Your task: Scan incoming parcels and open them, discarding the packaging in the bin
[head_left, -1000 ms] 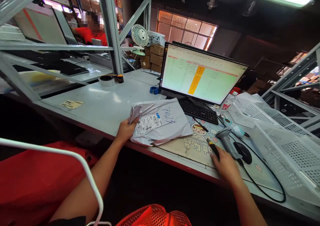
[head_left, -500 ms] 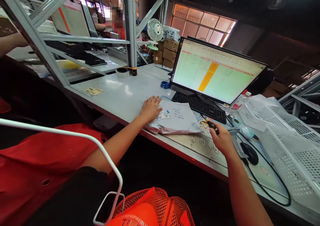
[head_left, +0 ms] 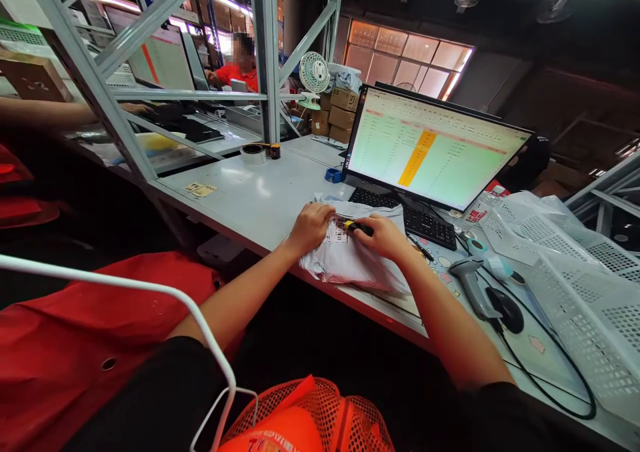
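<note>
A pale plastic mailing bag [head_left: 357,265] lies near the front edge of the desk, a printed label on its upper face. My left hand [head_left: 311,228] is closed on the bag's upper left part, beside the label. In my right hand [head_left: 387,236] is a black and yellow utility knife [head_left: 360,228], its front end over the label and pointing toward my left hand. Whether the blade touches the plastic I cannot tell. Just behind the bag sits a black keyboard [head_left: 429,227].
A monitor [head_left: 440,152] stands behind the keyboard. To the right are a barcode scanner [head_left: 473,285], a black mouse [head_left: 506,309] with its cable, and white perforated baskets [head_left: 585,305]. Tape rolls and a tape measure [head_left: 275,151] lie farther back. A co-worker's arm [head_left: 50,113] shows beyond the metal frame.
My right hand has brought the knife left, from beside the bag to over its label. My left hand has gone from lying flat to gripping the bag, whose handwritten marking is now out of sight.
</note>
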`<action>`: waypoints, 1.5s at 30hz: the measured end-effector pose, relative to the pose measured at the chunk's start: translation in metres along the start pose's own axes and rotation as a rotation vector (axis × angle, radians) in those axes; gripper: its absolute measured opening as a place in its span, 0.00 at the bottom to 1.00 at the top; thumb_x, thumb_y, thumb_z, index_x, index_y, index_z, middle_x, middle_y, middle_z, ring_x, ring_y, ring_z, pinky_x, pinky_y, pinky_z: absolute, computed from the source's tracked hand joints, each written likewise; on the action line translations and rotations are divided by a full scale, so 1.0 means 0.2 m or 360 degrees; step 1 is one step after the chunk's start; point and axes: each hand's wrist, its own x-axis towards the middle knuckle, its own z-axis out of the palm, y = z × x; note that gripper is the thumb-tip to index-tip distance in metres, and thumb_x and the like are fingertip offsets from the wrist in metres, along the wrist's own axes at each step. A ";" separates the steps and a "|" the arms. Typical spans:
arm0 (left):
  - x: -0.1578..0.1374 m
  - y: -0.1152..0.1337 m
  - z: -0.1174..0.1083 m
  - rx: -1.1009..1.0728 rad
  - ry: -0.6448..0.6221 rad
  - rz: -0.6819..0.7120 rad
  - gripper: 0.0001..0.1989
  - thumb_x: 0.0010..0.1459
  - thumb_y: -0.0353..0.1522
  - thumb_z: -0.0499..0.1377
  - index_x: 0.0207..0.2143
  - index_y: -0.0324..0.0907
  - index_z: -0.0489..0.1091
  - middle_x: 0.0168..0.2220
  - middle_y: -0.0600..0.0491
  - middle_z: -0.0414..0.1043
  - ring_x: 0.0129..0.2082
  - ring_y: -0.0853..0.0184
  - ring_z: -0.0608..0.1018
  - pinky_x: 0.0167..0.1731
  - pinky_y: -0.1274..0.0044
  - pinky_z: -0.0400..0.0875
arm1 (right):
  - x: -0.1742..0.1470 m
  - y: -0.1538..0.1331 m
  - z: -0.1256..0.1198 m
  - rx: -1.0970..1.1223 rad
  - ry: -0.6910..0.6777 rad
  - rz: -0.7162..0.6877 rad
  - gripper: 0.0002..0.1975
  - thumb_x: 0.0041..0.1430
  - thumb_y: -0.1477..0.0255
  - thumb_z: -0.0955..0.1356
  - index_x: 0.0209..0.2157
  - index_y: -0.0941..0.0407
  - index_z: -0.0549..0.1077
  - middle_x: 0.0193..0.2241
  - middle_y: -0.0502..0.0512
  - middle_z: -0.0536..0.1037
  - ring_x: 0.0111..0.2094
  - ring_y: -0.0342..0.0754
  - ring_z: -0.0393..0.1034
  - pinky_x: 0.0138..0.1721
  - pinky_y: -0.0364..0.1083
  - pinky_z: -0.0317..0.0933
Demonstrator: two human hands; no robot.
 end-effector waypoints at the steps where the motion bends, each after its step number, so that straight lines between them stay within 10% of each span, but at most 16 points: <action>1: 0.00 0.01 -0.01 -0.0018 0.0040 0.0070 0.14 0.73 0.31 0.48 0.46 0.41 0.74 0.42 0.44 0.79 0.46 0.56 0.78 0.50 0.66 0.67 | -0.01 0.00 -0.01 -0.0017 0.0024 -0.0019 0.18 0.70 0.63 0.68 0.54 0.54 0.81 0.43 0.58 0.82 0.43 0.52 0.76 0.45 0.46 0.66; 12: 0.06 0.16 -0.07 -0.0041 0.0017 -0.0008 0.13 0.73 0.40 0.52 0.39 0.42 0.68 0.35 0.47 0.76 0.38 0.57 0.76 0.45 0.66 0.65 | -0.21 0.09 -0.09 0.0156 0.0244 -0.0019 0.18 0.70 0.62 0.68 0.56 0.53 0.80 0.45 0.57 0.82 0.44 0.52 0.77 0.49 0.48 0.68; 18: 0.03 0.21 -0.09 -0.0028 0.0077 0.0338 0.19 0.77 0.41 0.45 0.37 0.43 0.68 0.32 0.49 0.75 0.33 0.60 0.75 0.45 0.66 0.64 | -0.21 0.14 -0.08 0.0185 0.0253 -0.0072 0.18 0.70 0.62 0.67 0.56 0.53 0.80 0.47 0.56 0.82 0.48 0.53 0.76 0.52 0.48 0.67; 23: -0.02 0.16 -0.14 0.0019 0.0061 0.0328 0.19 0.77 0.41 0.46 0.37 0.43 0.69 0.30 0.49 0.75 0.31 0.60 0.75 0.43 0.66 0.65 | -0.29 0.38 -0.09 -0.0149 0.0287 0.0369 0.21 0.70 0.62 0.67 0.59 0.54 0.78 0.48 0.60 0.80 0.47 0.56 0.76 0.50 0.50 0.68; 28: -0.02 0.08 -0.16 0.0184 -0.0153 -0.0066 0.16 0.74 0.40 0.49 0.43 0.41 0.72 0.33 0.46 0.77 0.34 0.56 0.77 0.43 0.67 0.68 | -0.46 0.49 -0.02 -0.0321 0.0225 0.0692 0.23 0.73 0.60 0.64 0.63 0.53 0.74 0.52 0.62 0.78 0.50 0.58 0.76 0.49 0.51 0.68; 34: 0.06 -0.05 -0.13 0.0473 -0.1023 -0.0405 0.17 0.65 0.43 0.60 0.44 0.40 0.78 0.38 0.39 0.81 0.39 0.49 0.82 0.42 0.66 0.72 | -0.69 0.54 0.13 -0.0492 -0.0169 0.1211 0.24 0.74 0.63 0.63 0.65 0.57 0.72 0.52 0.68 0.77 0.54 0.64 0.75 0.52 0.56 0.68; 40: 0.26 0.05 0.05 0.0437 -0.1169 -0.0353 0.29 0.65 0.50 0.60 0.58 0.39 0.75 0.57 0.36 0.77 0.57 0.46 0.78 0.53 0.65 0.72 | -0.44 0.33 0.14 -0.0280 0.0161 0.0706 0.22 0.72 0.71 0.63 0.62 0.62 0.74 0.59 0.69 0.76 0.60 0.60 0.70 0.63 0.53 0.61; 45: 0.31 0.16 0.19 0.0488 -0.1211 -0.0392 0.19 0.69 0.37 0.57 0.56 0.36 0.76 0.56 0.34 0.77 0.58 0.47 0.78 0.57 0.64 0.71 | 0.01 0.05 0.25 0.0019 -0.0127 0.0254 0.19 0.71 0.70 0.67 0.60 0.57 0.77 0.58 0.61 0.80 0.57 0.55 0.73 0.58 0.48 0.61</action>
